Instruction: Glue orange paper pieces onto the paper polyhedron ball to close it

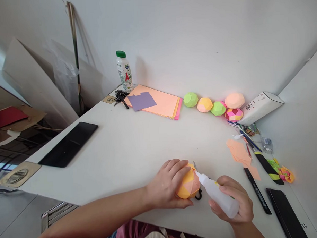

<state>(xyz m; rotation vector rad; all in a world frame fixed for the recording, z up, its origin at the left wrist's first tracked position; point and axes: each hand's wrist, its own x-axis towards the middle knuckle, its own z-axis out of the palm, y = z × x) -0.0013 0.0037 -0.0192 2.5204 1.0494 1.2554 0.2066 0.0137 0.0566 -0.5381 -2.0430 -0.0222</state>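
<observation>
left hand: closed around the orange paper ball, near counter front edge
right hand: grips glue bottle, nozzle touching ball
progress: ball looks nearly assembled, gluing underway
done: five finished balls far behind it, by wall

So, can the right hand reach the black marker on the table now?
Probably not at once: the right hand is full with the glue bottle. The black marker lies close beside it, with nothing between.
</observation>
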